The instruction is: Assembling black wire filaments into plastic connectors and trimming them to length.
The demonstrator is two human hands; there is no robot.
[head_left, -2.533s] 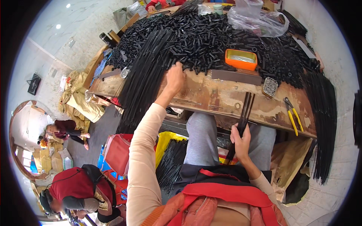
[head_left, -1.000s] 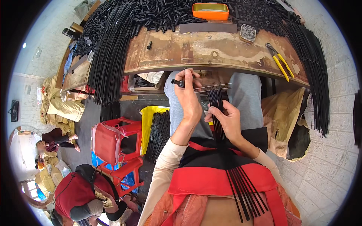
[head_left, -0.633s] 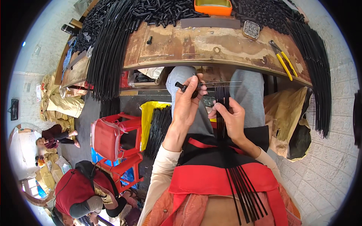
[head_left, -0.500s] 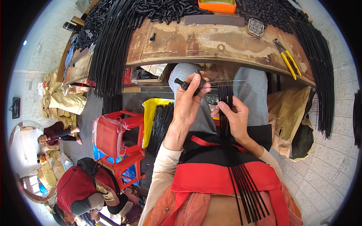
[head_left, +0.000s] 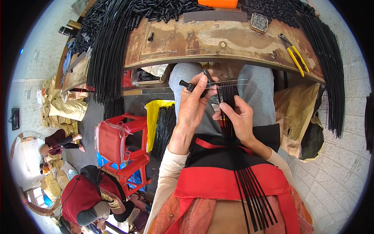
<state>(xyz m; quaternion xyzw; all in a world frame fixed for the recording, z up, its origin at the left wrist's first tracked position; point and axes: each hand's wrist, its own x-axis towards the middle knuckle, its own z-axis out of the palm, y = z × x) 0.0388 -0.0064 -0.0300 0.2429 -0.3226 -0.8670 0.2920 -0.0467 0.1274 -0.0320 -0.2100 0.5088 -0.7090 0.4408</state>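
My left hand (head_left: 190, 107) is closed around short black cylindrical pieces (head_left: 187, 85). Two thin metal rods (head_left: 239, 82) stick out from there to the right. They cross the upper ends of a bundle of slim black strips (head_left: 229, 93); whether they pass through the strips is too small to tell. My right hand (head_left: 242, 119) grips this bundle lower down, thumb on top. The strips hang between my knees, against a black-and-red apron (head_left: 226, 181), and their lower ends show over its red part. Some fingertips of both hands are hidden.
Ahead is a worn wooden table (head_left: 175, 43) with heaped black parts, long black rod bundles (head_left: 107, 58), yellow-handled pliers (head_left: 294, 56), a small metal-filled box (head_left: 259, 22) and an orange container (head_left: 218, 3). Red stools (head_left: 113, 142) stand left; a person (head_left: 89, 195) bends over at lower left.
The view has shifted slightly, so the table sits higher and further left. At the top of the bundle, some strips now stand apart on the left, closer to my left hand. Both grips stay.
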